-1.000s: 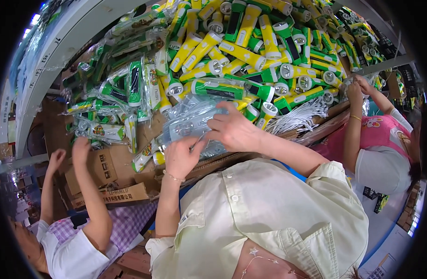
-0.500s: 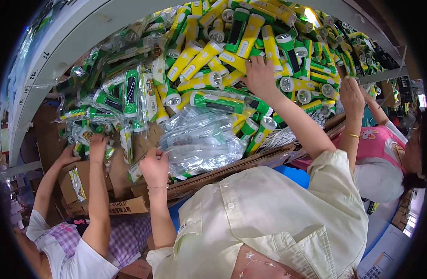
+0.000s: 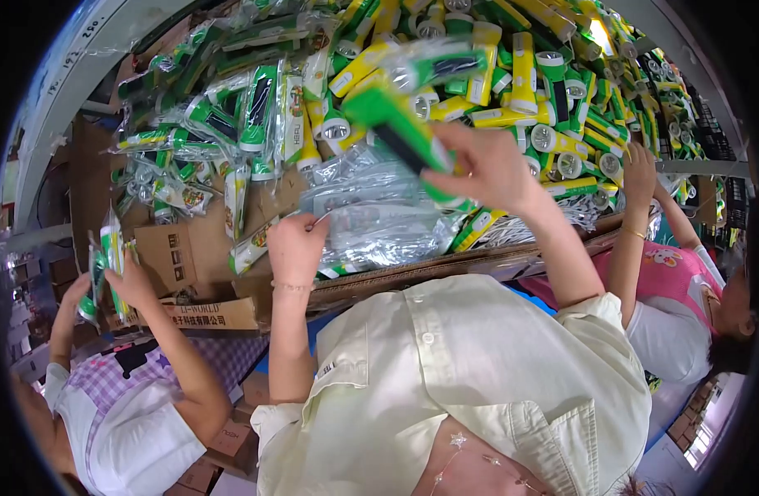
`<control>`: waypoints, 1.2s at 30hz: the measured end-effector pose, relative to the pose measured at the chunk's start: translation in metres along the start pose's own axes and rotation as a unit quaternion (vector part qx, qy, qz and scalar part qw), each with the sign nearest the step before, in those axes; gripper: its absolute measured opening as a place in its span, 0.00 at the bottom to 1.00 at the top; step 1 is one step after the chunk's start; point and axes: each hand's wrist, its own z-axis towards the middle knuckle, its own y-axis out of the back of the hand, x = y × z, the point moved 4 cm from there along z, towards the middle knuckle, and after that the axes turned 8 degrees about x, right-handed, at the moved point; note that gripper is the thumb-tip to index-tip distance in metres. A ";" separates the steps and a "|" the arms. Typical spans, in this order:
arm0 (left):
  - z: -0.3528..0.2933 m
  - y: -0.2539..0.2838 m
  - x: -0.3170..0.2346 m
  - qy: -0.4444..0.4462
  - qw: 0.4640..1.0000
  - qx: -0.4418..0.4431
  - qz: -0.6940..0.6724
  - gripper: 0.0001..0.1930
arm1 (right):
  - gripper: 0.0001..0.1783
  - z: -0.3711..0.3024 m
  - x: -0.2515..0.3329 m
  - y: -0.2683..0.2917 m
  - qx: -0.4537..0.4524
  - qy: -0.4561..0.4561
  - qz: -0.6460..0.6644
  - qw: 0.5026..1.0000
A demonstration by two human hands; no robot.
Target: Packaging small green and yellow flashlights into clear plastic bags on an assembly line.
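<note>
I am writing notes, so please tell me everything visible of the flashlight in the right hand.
The flashlight has a green, plastic-looking body with a long dark panel. It slants, wider end toward upper left, seen against piled flashlights and clear bags. The right hand grips it near its lower end. Blur hides detail.

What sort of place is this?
Likely a factory packing station: a heap of yellow-and-green flashlights, a pile of clear plastic bags, and a co-worker on the left handling goods too.
</note>
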 end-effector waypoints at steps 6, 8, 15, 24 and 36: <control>-0.002 -0.016 -0.022 -0.058 0.997 -0.002 -0.054 0.11 | 0.22 -0.018 0.016 -0.070 0.092 0.087 0.075 0.989; -0.002 -0.020 -0.019 -0.088 0.996 -0.009 -0.029 0.10 | 0.23 -0.026 0.020 -0.083 0.118 0.042 0.140 0.982; -0.017 -0.040 0.012 -0.017 0.982 0.065 -0.175 0.10 | 0.33 -0.035 0.013 -0.102 0.060 0.149 0.115 0.980; -0.022 -0.034 0.002 -0.018 0.953 0.031 -0.301 0.11 | 0.30 -0.047 0.006 -0.135 0.139 0.148 0.026 0.979; -0.026 -0.015 -0.020 -0.066 0.967 -0.021 -0.244 0.10 | 0.29 -0.019 0.041 -0.104 -0.154 0.283 0.116 0.939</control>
